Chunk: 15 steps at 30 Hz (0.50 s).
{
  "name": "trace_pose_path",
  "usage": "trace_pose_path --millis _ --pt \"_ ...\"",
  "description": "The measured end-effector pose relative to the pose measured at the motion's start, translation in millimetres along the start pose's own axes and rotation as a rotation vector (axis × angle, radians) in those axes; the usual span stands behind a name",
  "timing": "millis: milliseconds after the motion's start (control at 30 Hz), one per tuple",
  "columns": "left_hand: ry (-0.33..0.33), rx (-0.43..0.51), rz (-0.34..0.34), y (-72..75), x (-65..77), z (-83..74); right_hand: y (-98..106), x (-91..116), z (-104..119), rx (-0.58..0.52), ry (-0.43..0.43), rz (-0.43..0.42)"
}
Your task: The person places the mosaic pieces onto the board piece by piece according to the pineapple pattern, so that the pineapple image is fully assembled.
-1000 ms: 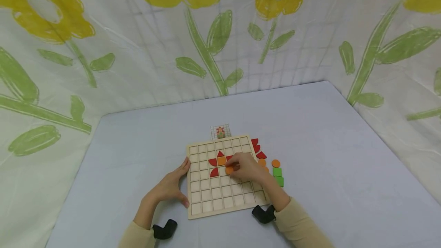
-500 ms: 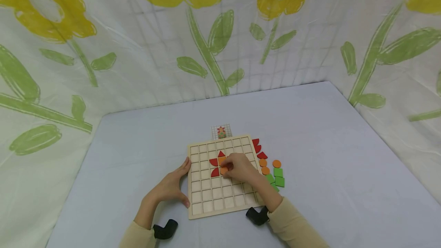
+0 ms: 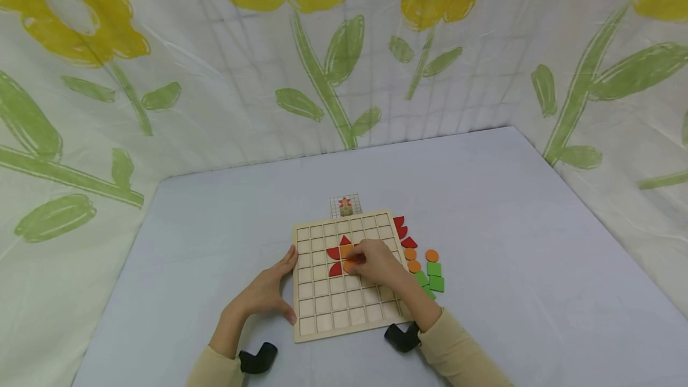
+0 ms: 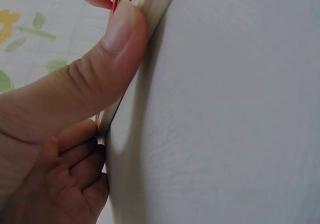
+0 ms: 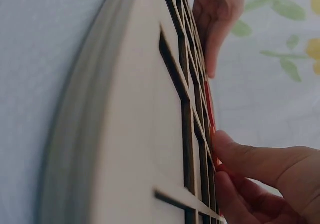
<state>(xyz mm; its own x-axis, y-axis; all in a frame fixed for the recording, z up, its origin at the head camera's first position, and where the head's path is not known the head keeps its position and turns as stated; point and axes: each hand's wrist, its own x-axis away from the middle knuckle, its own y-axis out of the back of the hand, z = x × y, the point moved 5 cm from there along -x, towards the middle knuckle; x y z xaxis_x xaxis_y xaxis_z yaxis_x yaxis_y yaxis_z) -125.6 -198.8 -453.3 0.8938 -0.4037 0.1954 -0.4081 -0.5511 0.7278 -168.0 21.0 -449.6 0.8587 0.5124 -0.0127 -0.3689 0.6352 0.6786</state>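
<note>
A square wooden grid board (image 3: 322, 322) lies on the table. My left hand (image 3: 266, 290) rests along its left edge, thumb and fingers spread; the left wrist view shows the thumb (image 4: 120, 34) against the rim. My right hand (image 3: 374, 263) is over the middle of the board, thumb and fingertips on an orange disc (image 3: 347, 267) in a cell. Directly above that cell sits an orange square (image 3: 346, 250), topped by a red triangle (image 3: 344, 240). Red quarter-circle pieces (image 3: 335, 269) fill cells to the left. Cells to the right are partly hidden by the right hand.
Right of the board lie loose red pieces (image 3: 409, 243), orange discs (image 3: 432, 255) and green squares (image 3: 436, 283). A small pattern card (image 3: 345, 205) touches the board's far edge. Black wrist mounts (image 3: 258, 358) sit at both sleeves. A flower-printed cloth (image 3: 215, 76) hangs behind the table.
The right hand has moved slightly left, bringing the orange disc into the cell under the orange square; over the last half second it barely shifts. The left hand stays at the board's edge.
</note>
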Motion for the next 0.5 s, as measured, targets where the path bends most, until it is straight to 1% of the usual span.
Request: trace_pose_path --millis 167,500 --pt "0.005 0.004 0.001 -1.6 -1.2 1.2 -0.2 -0.4 -1.5 -0.006 -0.022 0.006" --pt "0.017 0.0 0.006 -1.3 -2.0 2.7 -0.4 1.8 -1.8 -0.013 -0.003 0.0"
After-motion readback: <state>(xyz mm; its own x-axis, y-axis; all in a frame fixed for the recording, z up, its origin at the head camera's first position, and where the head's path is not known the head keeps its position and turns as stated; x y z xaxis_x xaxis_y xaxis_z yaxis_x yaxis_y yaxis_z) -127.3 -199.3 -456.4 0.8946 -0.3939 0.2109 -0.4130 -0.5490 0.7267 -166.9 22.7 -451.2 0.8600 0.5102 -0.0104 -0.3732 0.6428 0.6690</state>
